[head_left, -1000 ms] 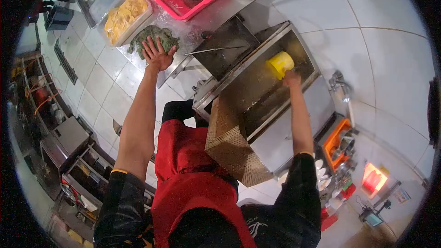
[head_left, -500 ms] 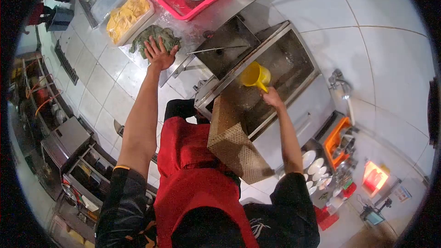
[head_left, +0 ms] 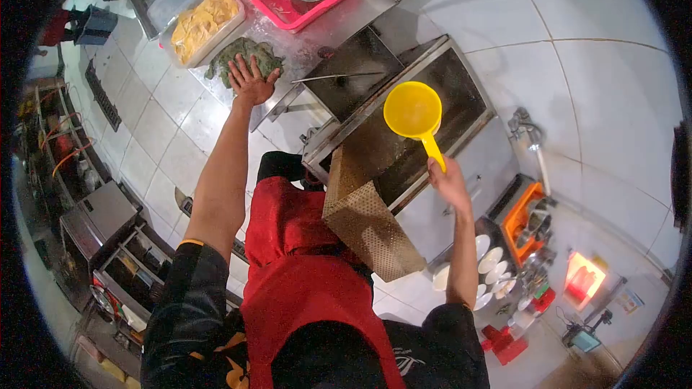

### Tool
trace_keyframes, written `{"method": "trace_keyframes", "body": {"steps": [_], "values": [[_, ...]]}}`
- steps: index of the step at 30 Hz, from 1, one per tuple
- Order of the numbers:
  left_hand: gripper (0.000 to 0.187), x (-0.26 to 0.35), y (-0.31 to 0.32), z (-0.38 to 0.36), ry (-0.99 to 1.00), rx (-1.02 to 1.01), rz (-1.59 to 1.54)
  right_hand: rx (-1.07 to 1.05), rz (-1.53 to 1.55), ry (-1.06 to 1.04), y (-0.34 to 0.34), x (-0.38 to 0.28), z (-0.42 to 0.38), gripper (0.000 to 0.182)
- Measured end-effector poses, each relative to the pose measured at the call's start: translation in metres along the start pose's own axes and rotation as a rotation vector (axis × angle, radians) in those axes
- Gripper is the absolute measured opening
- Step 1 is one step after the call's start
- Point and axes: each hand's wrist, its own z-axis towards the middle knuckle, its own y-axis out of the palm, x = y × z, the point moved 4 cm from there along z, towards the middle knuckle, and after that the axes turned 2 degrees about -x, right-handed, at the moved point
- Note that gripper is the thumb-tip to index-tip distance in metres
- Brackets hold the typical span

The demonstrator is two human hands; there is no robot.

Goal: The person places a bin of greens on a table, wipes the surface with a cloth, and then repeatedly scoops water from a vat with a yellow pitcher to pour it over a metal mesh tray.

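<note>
My left hand lies with fingers spread on a dark green cloth at the edge of a metal counter. My right hand is closed round the handle of a yellow dipper. The dipper is raised, its round bowl facing the camera, above a metal basin that holds murky liquid. A perforated metal panel leans at the basin's near end. A thin rod lies across the dark metal tray beside the basin.
A pink basin with metal containers and a tub of yellow food stand on the counter. A faucet is on the right wall. White bowls and an orange basket sit at lower right.
The yellow dipper has risen out of the basin toward the camera, and my right hand has moved slightly right and down with it. My left hand remains on the cloth.
</note>
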Motion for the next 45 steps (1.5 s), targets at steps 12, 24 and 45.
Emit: {"method": "trace_keyframes", "body": {"steps": [12, 24, 45], "values": [[0.094, 0.003, 0.009, -0.001, -0.02, -0.015, -0.045, 0.3, -0.786, -0.248, 0.061, -0.079, 0.045, 0.026], [0.094, 0.005, 0.008, 0.004, -0.028, 0.028, -0.024, 0.27, -1.318, -0.395, 0.114, -0.01, 0.087, 0.028], [0.094, 0.006, 0.011, -0.002, -0.011, 0.026, -0.001, 0.448, -0.977, 0.291, -0.067, 0.145, 0.205, 0.043]]}}
